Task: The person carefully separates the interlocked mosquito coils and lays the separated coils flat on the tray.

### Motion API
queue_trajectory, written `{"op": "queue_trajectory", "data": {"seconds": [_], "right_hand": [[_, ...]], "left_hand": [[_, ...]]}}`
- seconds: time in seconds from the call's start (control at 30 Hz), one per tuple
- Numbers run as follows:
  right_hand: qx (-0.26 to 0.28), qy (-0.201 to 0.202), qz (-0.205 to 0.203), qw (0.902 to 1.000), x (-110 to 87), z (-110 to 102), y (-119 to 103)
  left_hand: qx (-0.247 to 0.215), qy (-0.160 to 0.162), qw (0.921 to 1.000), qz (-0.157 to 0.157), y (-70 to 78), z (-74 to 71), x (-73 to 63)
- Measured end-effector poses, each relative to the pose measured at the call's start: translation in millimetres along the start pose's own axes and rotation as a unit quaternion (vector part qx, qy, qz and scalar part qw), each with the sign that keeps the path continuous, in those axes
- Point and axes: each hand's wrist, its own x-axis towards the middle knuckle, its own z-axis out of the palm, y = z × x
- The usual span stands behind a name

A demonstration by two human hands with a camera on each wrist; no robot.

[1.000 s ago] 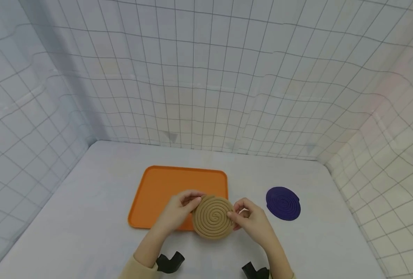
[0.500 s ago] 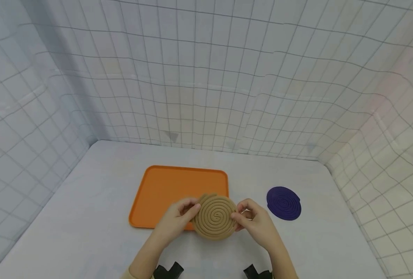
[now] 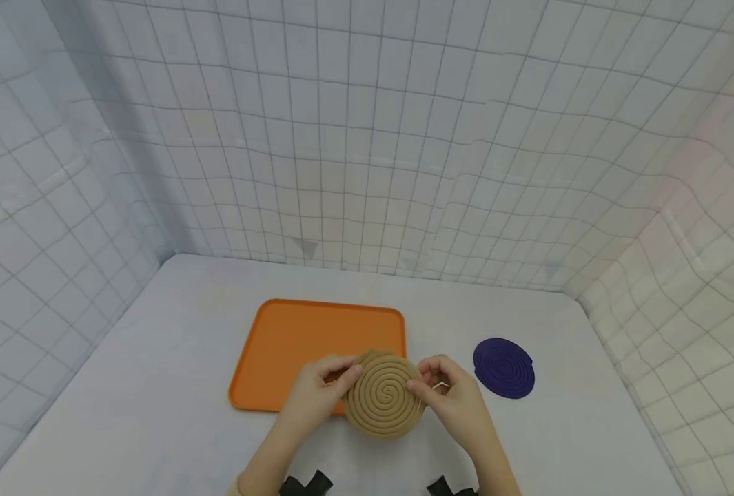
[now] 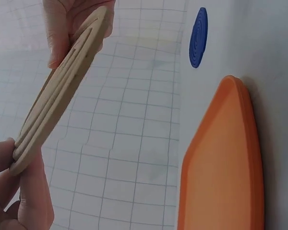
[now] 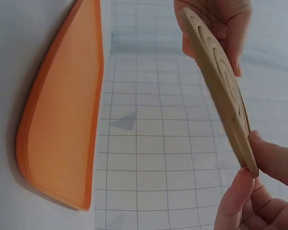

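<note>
Disc (image 3: 382,403), pinched at side edges by left hand (image 3: 318,391) and right hand (image 3: 452,396), clears tray (image 3: 307,331).

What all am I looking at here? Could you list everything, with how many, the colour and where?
Tan coil: 1 visible, tan, held tilted above the table
Tray: 1, orange, flat on the table, partly hidden by the coil in the head view
Purple coil: 1, purple, on the table right of the tray
Table: 1, white, under everything
Backdrop: 3 sides visible, white with dark grid lines, around the table
Wrist pieces: 2, black, beside the wrists
Sleeve: 1 visible, cream, left forearm
Left grip: 1, bare, pinching tan coil's left edge
Right grip: 1, bare, pinching its right edge
</note>
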Motion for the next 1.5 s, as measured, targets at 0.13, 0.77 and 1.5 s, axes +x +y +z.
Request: {"op": "queue_trajectory", "data": {"seconds": [0.13, 0.77, 1.5], "right_hand": [[-0.031, 0.021, -0.009, 0.9993, -3.2, 1, 0], [-0.041, -0.031, -0.008, 0.9986, 2.1, -3, 5], [0.079, -0.034, 0.069, 0.9939, 9.6, -4, 14]], "left_hand": [[0.016, 0.008, 0.9998, -0.001, 0.7, 2.7, -0.2], [-0.115, -0.084, 0.988, -0.059, -4.1, -0.1, 7.8], [-0.157, -0.086, 0.9816, -0.067, -13.4, -4.7, 3.2]]}}
